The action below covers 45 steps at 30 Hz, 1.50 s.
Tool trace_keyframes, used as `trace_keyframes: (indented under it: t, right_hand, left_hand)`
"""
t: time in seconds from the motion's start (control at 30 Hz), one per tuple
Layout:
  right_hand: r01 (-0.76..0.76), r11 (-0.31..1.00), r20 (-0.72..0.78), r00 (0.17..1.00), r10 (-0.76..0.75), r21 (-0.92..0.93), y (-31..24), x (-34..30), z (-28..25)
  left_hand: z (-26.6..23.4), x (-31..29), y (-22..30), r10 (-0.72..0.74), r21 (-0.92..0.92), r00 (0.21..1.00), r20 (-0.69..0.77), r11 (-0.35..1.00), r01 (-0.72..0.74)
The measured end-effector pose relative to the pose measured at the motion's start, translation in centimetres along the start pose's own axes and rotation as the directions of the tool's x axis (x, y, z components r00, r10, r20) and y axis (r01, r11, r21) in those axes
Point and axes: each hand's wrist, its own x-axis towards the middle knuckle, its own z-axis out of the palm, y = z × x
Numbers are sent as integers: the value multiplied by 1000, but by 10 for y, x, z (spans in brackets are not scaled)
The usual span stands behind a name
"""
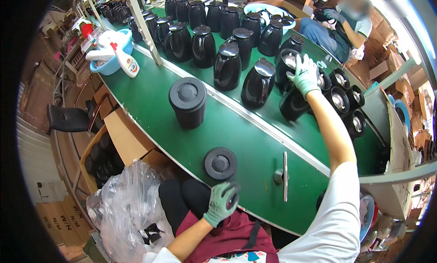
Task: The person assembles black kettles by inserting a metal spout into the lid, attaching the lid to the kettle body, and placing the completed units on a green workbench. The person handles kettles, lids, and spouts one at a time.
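Note:
My left hand [220, 205], in a pale green glove, is closed on a small black round part [233, 194] at the table's near edge. Palm and fingers hide most of it. My right arm stretches to the far right, where my gloved right hand [305, 75] has its fingers spread at an open-topped black jug body [287, 65]. Whether it grips the body is unclear. Below that wrist, another black body [293, 104] is tilted and blurred. In front of me are a black round disc [220, 164] and a black cylinder [188, 103] with a ringed top.
Several black jugs [258, 84] stand beyond the metal strip across the green table [246, 140]. A metal T-shaped fixture [285, 176] rises at the near right. At left are a blue basin [109, 65], a spray bottle [126, 63] and plastic bags [132, 204]. A co-worker [337, 31] sits opposite.

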Motion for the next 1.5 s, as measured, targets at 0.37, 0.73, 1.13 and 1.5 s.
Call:
trace_keyframes:
  t: [0.37,0.73,1.13,1.5]
  right_hand:
    - [-132,976,36,991,127,174,1,14,20]
    - [195,228,-139,961,-240,954,-35,-277,-196]
    - [227,-104,-215,549,-808,968,-142,-384,-236]
    - [188,824,368,826,-427,534,-240,-281,-80]
  left_hand:
    - [-46,-20,30,-114,-171,990,82,977,126]
    - [-81,-5,32,-323,-909,858,399,-265,322]
    - [-68,-227,-40,-293,-871,921,256,343,351]
    - [-135,-188,6,-573,-609,819,13,645,461]
